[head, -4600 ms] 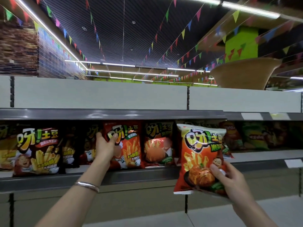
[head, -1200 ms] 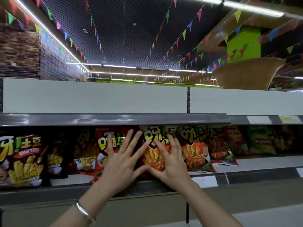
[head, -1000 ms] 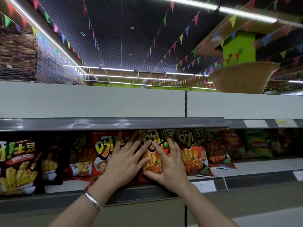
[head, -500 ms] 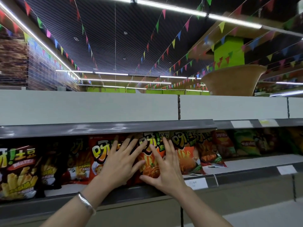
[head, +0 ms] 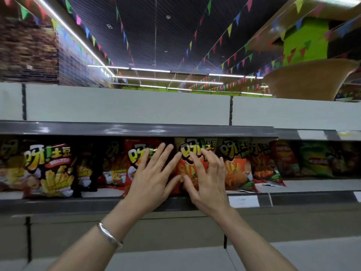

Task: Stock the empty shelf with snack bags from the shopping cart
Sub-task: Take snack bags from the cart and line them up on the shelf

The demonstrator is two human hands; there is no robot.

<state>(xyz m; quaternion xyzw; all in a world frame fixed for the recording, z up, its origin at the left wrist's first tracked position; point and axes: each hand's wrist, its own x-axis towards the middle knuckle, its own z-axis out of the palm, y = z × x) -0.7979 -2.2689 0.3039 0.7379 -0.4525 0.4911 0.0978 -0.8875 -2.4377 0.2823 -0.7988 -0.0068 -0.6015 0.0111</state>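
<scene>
A row of snack bags stands upright on the grey shelf (head: 293, 198) at chest height. My left hand (head: 150, 178), fingers spread and straight, lies in front of a red bag (head: 136, 159). Beside it my right hand (head: 207, 182) is spread over an orange bag (head: 187, 169), fingertips near its logo. Whether the fingers touch the bags I cannot tell. Another orange bag (head: 236, 169) leans just right of my right hand. Neither hand holds anything. The shopping cart is out of view.
Dark fries bags (head: 50, 171) fill the shelf's left part. Red and green chip bags (head: 314, 161) stand further right, with bare shelf board in front of them. An upper shelf edge (head: 136, 130) overhangs the row. A price label (head: 244, 201) sits on the rail.
Since 4.6 s ago the orange bag left my right hand and now stands in the row. Over the last second both spread hands stay at the bags while the view shifts slightly.
</scene>
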